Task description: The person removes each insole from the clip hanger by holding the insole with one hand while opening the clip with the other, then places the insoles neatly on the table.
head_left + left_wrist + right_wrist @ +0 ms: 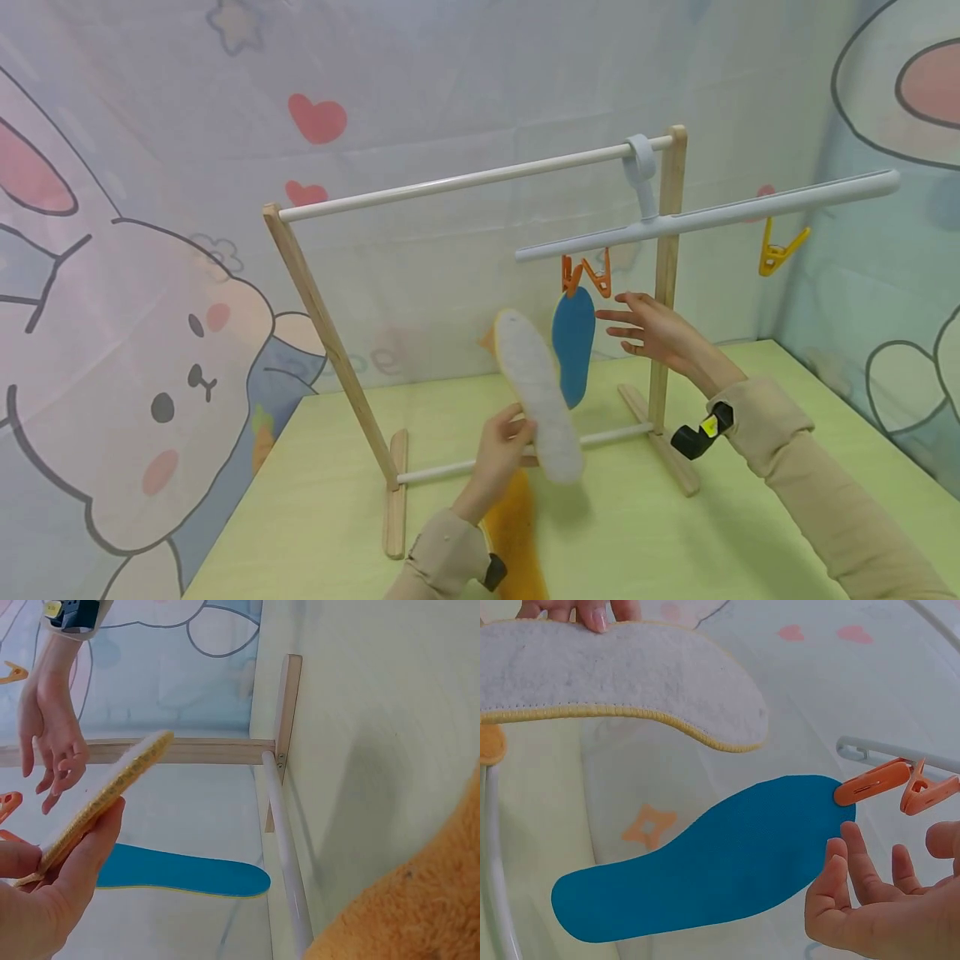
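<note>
My left hand [504, 450] pinches an insole [536, 392] with a greyish-white felt face and yellow stitched edge, held tilted in front of the rack. A blue insole [574, 346] hangs by its end from an orange clip [874, 782] under the white hanger bar [720, 218]. Beside it, a second orange clip [600, 275] hangs from the same bar. My right hand [660, 333], fingers spread and relaxed, is just right of the blue insole and below the clips. In the right wrist view its fingertips [849, 831] lie close to the insole's edge; whether they touch it I cannot tell.
A wooden rack with a white top rod [450, 183] carries the hanger bar by a hook [641, 167]. On the bar's right side hangs a yellow clip [780, 250]. A fuzzy orange piece [516, 542] lies on the pale green table [300, 508]; my left forearm partly covers it.
</note>
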Available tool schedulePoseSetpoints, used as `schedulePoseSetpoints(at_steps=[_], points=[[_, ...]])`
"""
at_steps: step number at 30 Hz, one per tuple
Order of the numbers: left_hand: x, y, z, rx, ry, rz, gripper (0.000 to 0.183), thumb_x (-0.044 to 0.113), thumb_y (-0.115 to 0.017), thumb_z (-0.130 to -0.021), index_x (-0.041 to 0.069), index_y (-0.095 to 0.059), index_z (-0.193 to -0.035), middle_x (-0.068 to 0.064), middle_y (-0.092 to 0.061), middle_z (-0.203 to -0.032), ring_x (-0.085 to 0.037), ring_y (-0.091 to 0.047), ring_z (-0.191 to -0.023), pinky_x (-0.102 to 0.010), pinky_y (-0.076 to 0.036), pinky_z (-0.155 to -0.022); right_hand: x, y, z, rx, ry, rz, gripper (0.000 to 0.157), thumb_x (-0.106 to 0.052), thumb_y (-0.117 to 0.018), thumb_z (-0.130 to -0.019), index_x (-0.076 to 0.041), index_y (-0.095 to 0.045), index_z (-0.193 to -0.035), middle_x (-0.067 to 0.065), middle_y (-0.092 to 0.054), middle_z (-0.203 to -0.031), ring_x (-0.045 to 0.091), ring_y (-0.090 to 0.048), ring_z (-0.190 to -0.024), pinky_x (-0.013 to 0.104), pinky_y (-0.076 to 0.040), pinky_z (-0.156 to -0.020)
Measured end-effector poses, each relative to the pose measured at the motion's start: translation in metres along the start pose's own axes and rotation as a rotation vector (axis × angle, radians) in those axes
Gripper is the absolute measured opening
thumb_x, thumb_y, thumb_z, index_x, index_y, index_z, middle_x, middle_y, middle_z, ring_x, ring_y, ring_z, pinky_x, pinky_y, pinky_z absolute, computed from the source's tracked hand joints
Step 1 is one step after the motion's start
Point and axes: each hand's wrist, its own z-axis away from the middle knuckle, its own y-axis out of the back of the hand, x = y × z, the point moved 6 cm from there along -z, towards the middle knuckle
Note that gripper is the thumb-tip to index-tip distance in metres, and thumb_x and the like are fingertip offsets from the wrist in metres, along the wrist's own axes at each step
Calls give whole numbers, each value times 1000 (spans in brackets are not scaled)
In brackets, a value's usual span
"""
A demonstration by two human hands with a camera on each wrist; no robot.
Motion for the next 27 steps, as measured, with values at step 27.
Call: schedulePoseSetpoints(at_steps=[27], points=[[-6, 24, 15, -21, 122, 42, 46, 5, -55, -88, -2, -41, -131, -24, -60, -114, -8, -62, -75, -24, -53, -60, 17, 1, 3, -10, -35, -33, 53, -46, -35, -93, -18, -16, -134, 15, -24, -148, 9, -48, -102, 19, -43, -74]])
